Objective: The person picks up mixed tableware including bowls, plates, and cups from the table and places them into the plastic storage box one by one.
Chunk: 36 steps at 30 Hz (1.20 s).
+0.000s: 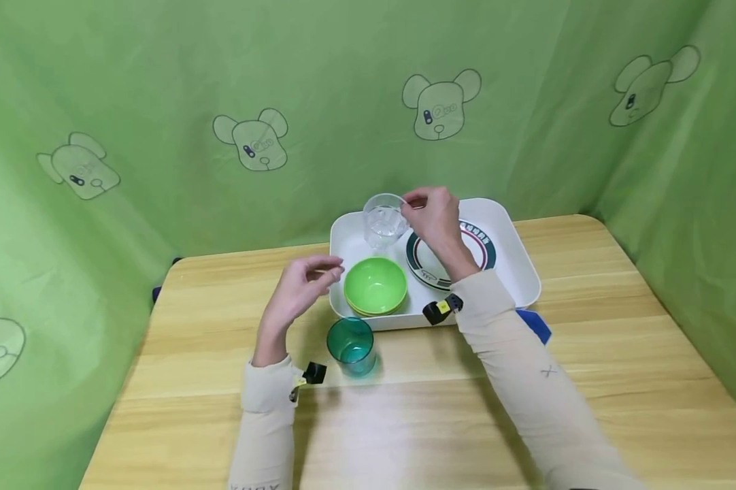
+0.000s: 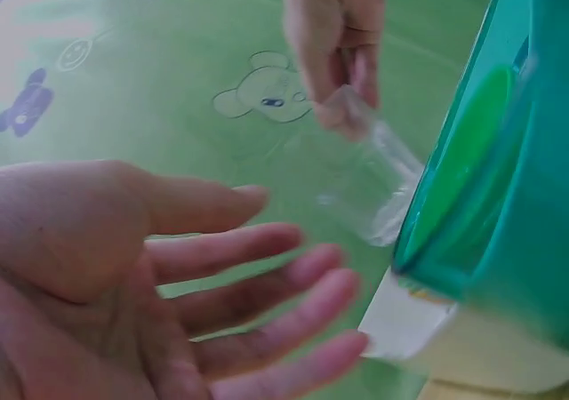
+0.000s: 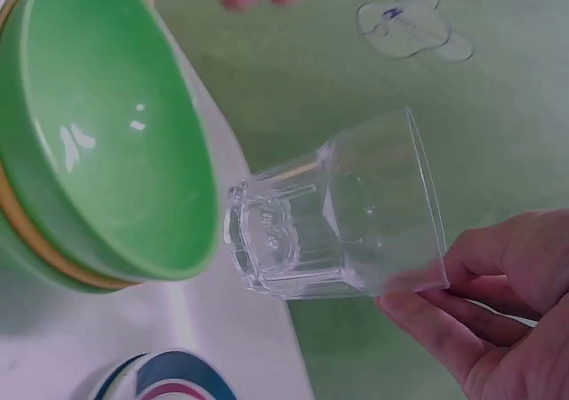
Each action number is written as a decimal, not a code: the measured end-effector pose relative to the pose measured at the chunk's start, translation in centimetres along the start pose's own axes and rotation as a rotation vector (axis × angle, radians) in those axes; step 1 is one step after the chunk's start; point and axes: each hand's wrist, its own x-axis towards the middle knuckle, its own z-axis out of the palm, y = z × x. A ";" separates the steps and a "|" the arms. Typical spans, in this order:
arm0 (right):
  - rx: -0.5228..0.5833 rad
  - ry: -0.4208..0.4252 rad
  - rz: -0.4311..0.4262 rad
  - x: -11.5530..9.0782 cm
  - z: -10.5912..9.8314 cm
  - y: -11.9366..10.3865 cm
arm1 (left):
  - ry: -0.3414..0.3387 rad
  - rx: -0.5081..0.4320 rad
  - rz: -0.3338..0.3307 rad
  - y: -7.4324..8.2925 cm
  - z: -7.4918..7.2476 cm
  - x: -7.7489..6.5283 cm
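My right hand (image 1: 434,219) pinches the rim of a clear cup (image 3: 342,218) at the back left of a white tray (image 1: 515,252). Whether the cup's base touches the tray I cannot tell. My left hand (image 1: 302,286) holds nothing; its fingers are loosely bent beside the tray's left edge, close to the green bowls (image 1: 375,286). These bowls are stacked at the tray's front left, and an orange-yellow edge shows between them in the right wrist view. In front of the tray stands a teal see-through cup (image 1: 352,347), upright on the table.
Plates with a dark green and red rim (image 1: 426,262) lie in the tray under my right forearm. A blue flat piece (image 1: 534,325) sticks out near the tray's front right corner. Behind the wooden table (image 1: 588,327) hangs a green curtain (image 1: 337,102) with bear-head prints.
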 end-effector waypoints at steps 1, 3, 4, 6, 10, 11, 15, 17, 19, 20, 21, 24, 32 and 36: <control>-0.002 -0.003 0.008 0.3 0.1 0.3 | -0.041 0.010 -0.015 0.0 -0.1 -0.4; 0.002 -0.011 0.030 0.8 0.3 0.7 | -0.115 0.044 -0.040 0.0 -0.3 -1.0; -0.002 -0.014 0.036 1.1 0.5 1.0 | -0.149 0.069 -0.046 0.0 -0.3 -1.3; -0.008 -0.019 0.051 1.6 0.8 1.4 | -0.203 0.121 -0.062 0.2 -0.3 -1.7; 0.001 -0.037 0.074 2.4 1.7 1.7 | -0.270 0.188 -0.095 0.7 -0.2 -2.4; 0.005 -0.043 0.079 2.5 1.9 1.7 | -0.279 0.192 -0.104 0.8 -0.2 -2.6; 0.001 -0.067 0.097 2.9 2.8 1.9 | -0.332 0.204 -0.134 1.0 -0.1 -3.0; -0.009 -0.076 0.112 2.9 3.1 2.2 | -0.371 0.214 -0.156 1.0 -0.1 -3.1; -0.005 -0.076 0.131 2.8 3.4 2.6 | -0.410 0.226 -0.174 1.0 0.0 -3.2; -0.001 -0.077 0.141 2.8 3.5 2.7 | -0.421 0.230 -0.182 0.9 0.0 -3.1; 0.001 -0.076 0.146 2.7 3.7 2.9 | -0.429 0.232 -0.191 0.9 0.1 -3.1; 0.015 -0.083 0.161 2.7 4.1 3.4 | -0.426 0.252 -0.218 0.9 0.4 -2.9; 0.009 -0.118 0.184 2.5 4.9 4.1 | -0.404 0.279 -0.272 1.0 0.8 -2.8; -0.001 -0.129 0.184 2.6 5.2 3.9 | -0.404 0.280 -0.249 1.0 0.7 -2.8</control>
